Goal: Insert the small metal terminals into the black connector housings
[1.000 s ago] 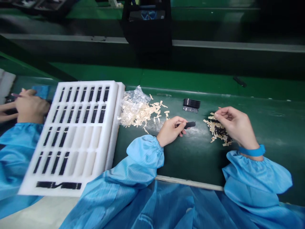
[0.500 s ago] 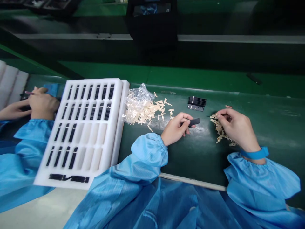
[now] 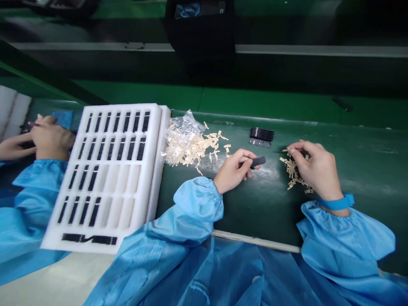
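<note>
Between the thumb and fingers of my left hand (image 3: 234,171) is a flat black strip-like part (image 3: 257,161), its free end pointing right. My right hand (image 3: 315,168), with a blue band at the wrist, has thumb and forefinger pinched together over a small pile of cream-coloured flat pieces (image 3: 292,169). A thin cream piece (image 3: 284,150) shows at those fingertips. Just beyond my left hand lies a row of black parts (image 3: 262,134) side by side on the green bench. A larger heap of cream pieces (image 3: 188,148) lies left of my left hand, partly under a clear plastic bag (image 3: 188,123).
To the left, a white foam tray (image 3: 95,165) with black parts in many slots rests on another tray. Past it, a co-worker's hands (image 3: 51,136) are busy. A dark bin (image 3: 200,34) stands at the back, and a black piece (image 3: 342,104) lies far right.
The right fingertips have lifted slightly away from the small pile, a cream piece at their tips. My left hand keeps the black part. The whole view has shifted a little.
</note>
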The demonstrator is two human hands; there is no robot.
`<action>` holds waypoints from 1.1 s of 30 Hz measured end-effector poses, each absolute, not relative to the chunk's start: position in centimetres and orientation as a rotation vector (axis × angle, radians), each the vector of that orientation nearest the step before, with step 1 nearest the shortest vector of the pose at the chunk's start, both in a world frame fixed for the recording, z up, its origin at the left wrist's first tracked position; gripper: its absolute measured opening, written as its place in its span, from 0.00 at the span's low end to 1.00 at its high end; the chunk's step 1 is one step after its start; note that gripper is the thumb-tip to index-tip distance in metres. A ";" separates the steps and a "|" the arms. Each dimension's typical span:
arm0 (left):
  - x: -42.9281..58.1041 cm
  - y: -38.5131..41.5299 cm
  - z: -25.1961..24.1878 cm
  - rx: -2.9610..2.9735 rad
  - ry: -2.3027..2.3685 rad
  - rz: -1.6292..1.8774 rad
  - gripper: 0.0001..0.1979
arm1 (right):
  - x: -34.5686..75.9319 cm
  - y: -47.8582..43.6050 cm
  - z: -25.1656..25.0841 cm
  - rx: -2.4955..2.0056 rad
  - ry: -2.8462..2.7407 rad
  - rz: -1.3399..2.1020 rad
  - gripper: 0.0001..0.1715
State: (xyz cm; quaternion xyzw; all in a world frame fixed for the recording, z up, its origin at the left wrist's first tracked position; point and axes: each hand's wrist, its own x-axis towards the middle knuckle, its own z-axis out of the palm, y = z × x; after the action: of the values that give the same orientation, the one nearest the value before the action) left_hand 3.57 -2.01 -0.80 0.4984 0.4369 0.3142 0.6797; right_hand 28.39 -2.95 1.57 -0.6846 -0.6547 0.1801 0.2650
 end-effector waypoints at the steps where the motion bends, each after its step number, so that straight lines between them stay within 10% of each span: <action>1: 3.6 -2.0 -0.8 1.118 0.980 0.705 0.11 | 28.1 -3.0 1.5 -1.830 -1.721 0.563 0.08; 33: 3.6 -2.1 -1.1 1.176 0.983 0.695 0.11 | 28.5 -2.7 1.1 -1.699 -1.822 0.340 0.08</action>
State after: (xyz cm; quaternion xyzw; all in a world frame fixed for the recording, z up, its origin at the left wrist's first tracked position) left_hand 3.55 -2.12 -1.13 0.5210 0.4356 0.3079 0.6663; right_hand 28.54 -2.68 1.06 -0.6428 -0.6894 0.1286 0.3082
